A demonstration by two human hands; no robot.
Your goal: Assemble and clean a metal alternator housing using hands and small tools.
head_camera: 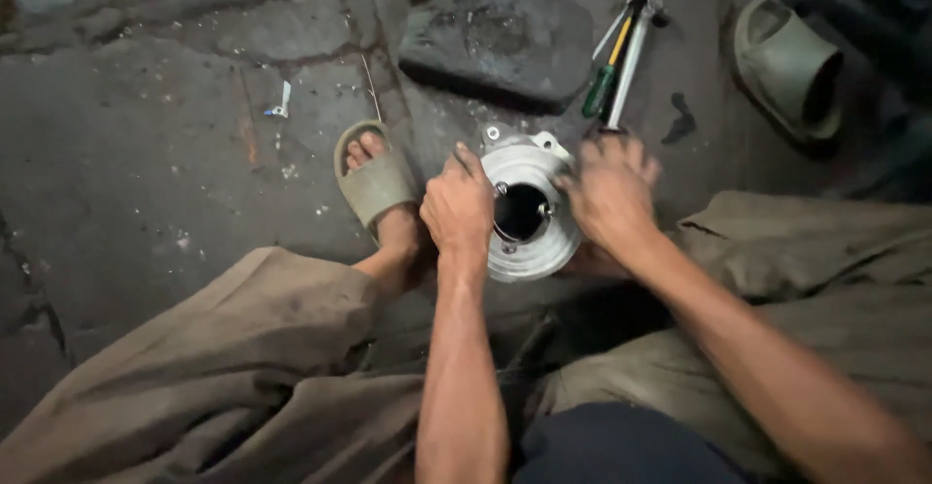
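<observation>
A round silver metal housing (529, 168) with a dark central hole sits on the stone floor between my feet. My left hand (458, 207) grips its left rim, fingers curled over the edge. My right hand (610, 191) clasps the right rim, knuckles up. Small bolts show around the hole. What lies under my palms is hidden.
A green-handled screwdriver (604, 81) and a silver metal tool (629, 57) lie just beyond the housing. A flat dark stone block (495, 33) lies behind. My sandalled left foot (377, 185) is beside it. A loose sandal (788, 66) sits far right. A small metal piece (282, 103) lies far left.
</observation>
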